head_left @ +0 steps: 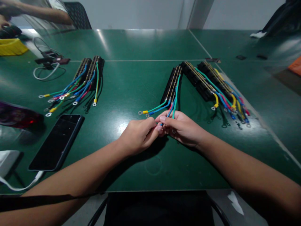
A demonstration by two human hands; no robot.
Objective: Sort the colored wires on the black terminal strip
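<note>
Middle block: the black block (171,85) lies on the green bench (131,175), just beyond the hands and left of the right-hand pair of blocks (202,75).
Long axis: running away from the person, the far end leaning right, the wired end pointing back toward the hands.
Loose leads: a green lead (154,108) and a blue lead (160,110) reach left, ring lugs outward.
Left hand (139,135): fingers pinched tight, a bit of red wire (154,126) showing between them.
Right hand (182,127): fingers closed around a blue wire (170,112); its exact grip is partly hidden.
Left side: two more wired blocks (94,70), and a phone (56,142) nearer.
</note>
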